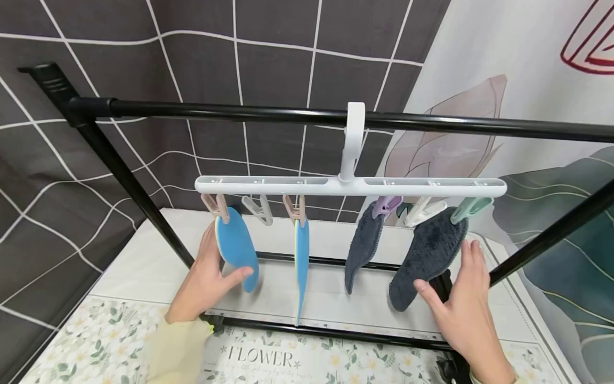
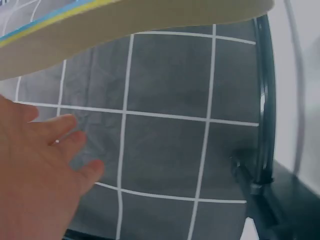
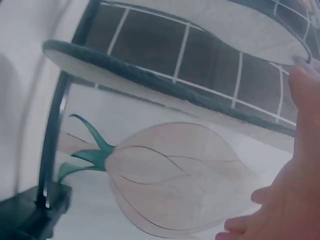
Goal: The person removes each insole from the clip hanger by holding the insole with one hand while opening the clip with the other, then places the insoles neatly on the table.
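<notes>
Hanger (image 1: 352,184), white, hooks over black rail (image 1: 230,111). 4 of 6 clips (image 1: 387,205) hold 2 blue insoles (image 1: 236,242) at left, 2 grey insoles (image 1: 427,250) at right. Left hand (image 1: 206,280) beside outer blue insole, right hand (image 1: 462,314) beside outer grey insole; fingers of both relaxed, thumbs apart (holding nothing).

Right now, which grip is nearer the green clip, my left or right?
Your right grip; it's below the green clip, beside the rightmost dark insole. The left grip is beside the leftmost blue insole, below the opposite end of the white hanger.
</notes>
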Available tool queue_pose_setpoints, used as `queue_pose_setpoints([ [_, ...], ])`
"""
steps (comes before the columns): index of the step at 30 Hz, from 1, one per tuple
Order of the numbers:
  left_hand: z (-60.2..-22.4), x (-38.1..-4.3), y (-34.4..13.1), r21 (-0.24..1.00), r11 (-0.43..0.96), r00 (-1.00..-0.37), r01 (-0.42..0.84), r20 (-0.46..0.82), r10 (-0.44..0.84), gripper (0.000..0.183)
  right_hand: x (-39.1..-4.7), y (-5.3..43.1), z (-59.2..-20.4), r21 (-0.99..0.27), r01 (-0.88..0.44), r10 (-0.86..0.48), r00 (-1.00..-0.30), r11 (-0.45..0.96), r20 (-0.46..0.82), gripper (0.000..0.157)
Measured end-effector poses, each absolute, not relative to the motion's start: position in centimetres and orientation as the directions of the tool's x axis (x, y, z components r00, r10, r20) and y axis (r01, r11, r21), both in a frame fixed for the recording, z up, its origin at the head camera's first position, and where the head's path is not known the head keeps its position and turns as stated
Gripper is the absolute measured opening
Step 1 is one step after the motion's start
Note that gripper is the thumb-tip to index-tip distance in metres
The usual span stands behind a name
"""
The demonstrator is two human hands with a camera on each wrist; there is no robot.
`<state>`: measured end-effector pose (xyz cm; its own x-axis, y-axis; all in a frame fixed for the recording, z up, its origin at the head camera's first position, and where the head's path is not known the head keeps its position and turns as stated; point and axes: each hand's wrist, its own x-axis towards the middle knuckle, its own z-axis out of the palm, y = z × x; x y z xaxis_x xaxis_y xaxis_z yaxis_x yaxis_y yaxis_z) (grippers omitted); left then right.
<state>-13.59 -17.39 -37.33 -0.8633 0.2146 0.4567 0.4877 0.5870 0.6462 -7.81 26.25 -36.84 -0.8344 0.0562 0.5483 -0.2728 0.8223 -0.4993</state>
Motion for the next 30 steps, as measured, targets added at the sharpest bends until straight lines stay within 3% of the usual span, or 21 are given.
queue_pose_setpoints([
  [7,-37.3,-13.4,-16.9,0.736,0.479,-0.876,0.479,0.439,0.201,0.105,-6.4,25.9,-34.9,-0.586,-0.131,0.232,-0.833,0.799,0.502,0.09],
  [12,-35.8,-12.2,-16.3,0.764,0.446,-0.883,0.467,0.429,0.19,0.103,-5.6,24.8,-33.8,-0.593,-0.088,0.282,-0.818,0.8,0.501,0.087],
  [18,-36.0,-12.4,-16.8,0.774,0.434,-0.885,0.461,0.434,0.166,0.103,-4.9,23.5,-32.6,-0.532,-0.172,0.239,-0.752,0.829,0.615,0.082],
  [25,-35.8,-12.2,-16.9,0.783,0.431,-0.891,0.449,0.427,0.151,0.101,-4.8,20.8,-31.1,-0.401,-0.381,0.091,-0.621,0.833,0.779,0.078],
  [30,-35.1,-11.8,-16.5,0.784,0.448,-0.899,0.429,0.417,0.131,0.103,-4.6,17.9,-30.6,-0.361,-0.443,0.058,-0.564,0.821,0.824,0.078],
])
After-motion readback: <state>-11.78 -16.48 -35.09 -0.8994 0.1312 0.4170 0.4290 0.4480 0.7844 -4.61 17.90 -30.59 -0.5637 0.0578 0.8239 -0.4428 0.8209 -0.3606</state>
